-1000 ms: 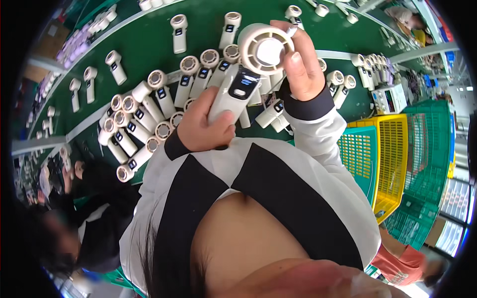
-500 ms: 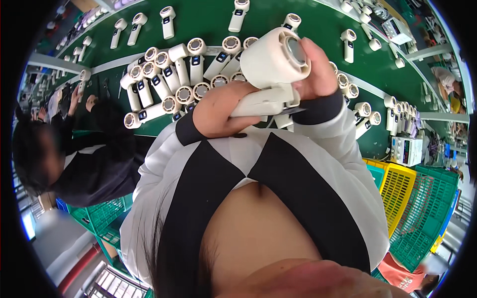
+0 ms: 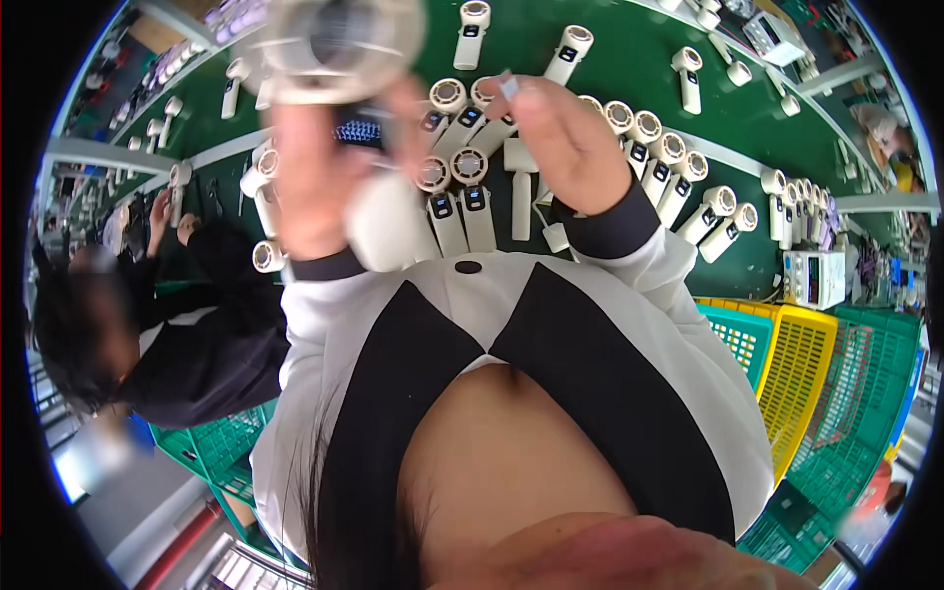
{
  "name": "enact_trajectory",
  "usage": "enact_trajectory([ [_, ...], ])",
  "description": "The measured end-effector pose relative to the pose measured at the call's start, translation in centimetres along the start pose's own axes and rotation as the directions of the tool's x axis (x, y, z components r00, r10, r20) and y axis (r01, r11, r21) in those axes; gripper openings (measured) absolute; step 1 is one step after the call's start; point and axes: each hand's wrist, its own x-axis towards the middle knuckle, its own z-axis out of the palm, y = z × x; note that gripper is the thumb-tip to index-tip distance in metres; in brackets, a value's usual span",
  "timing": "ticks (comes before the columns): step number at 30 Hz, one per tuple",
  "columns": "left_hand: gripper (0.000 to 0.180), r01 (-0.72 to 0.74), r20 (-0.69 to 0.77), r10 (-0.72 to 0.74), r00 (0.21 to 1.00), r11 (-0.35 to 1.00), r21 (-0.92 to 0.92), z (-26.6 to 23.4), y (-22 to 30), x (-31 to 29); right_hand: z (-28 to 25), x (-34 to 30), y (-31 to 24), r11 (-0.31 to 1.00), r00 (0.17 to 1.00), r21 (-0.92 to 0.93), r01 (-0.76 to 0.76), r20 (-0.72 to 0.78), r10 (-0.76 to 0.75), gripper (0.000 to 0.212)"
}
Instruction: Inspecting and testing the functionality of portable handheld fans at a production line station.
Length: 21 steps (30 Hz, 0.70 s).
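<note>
My left hand [image 3: 313, 192] is raised at the upper left, its fingers wrapped round a white handheld fan [image 3: 344, 88]. Both are smeared by motion; the fan's round head points up and a dark screen on its handle glows. Between thumb and forefinger, my right hand [image 3: 575, 147] pinches a small pale piece of film [image 3: 508, 87], apart from the fan. Below and between my hands, several white handheld fans [image 3: 477, 216] lie on the green table [image 3: 629, 74], some with lit screens. A further row of fans [image 3: 674, 177] lies just right of my right hand.
At the left, a co-worker in dark clothes [image 3: 211, 364] sits at the same table. Yellow [image 3: 798, 374] and green [image 3: 855, 393] plastic baskets stand at my right. A boxy white instrument [image 3: 814, 278] rests by the table's right side. More fans lie along the far side.
My left hand has swung up and left with the fan, turning it so its screen shows. My right hand has come away from the fan's head, with the small film now visible in its fingertips.
</note>
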Motion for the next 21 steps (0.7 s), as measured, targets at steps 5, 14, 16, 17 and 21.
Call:
enact_trajectory([
  [5, 0.034, -0.442, -0.148, 0.433, 0.889, 0.897, -0.033, 0.0, 7.2, -0.6, 1.0, -1.4, 0.3, 0.928, 0.955, -0.272, -0.255, 0.076, 0.285, 0.025],
  [14, 0.038, -0.706, -0.277, 0.667, 0.691, 0.706, -0.060, -1.7, 7.5, -0.7, 2.1, -1.2, 0.2, 0.977, 0.978, -0.052, -0.206, -0.011, 0.206, 0.023],
  [16, 0.038, -0.727, -0.294, 0.678, 0.674, 0.680, -0.097, -1.3, 6.7, -2.1, 1.6, -1.5, 0.1, 0.990, 0.992, -0.062, -0.124, -0.011, 0.123, 0.022],
  [17, 0.039, -0.749, -0.268, 0.706, 0.655, 0.655, -0.103, -1.2, 6.5, -2.3, 1.5, -1.6, 0.1, 0.987, 0.988, -0.048, -0.156, -0.007, 0.156, 0.019],
  [21, 0.043, -0.773, -0.216, 0.743, 0.634, 0.606, -0.187, -0.8, 6.2, -1.0, 1.2, -2.0, 0.3, 0.981, 0.987, -0.124, -0.152, -0.061, 0.145, 0.009],
])
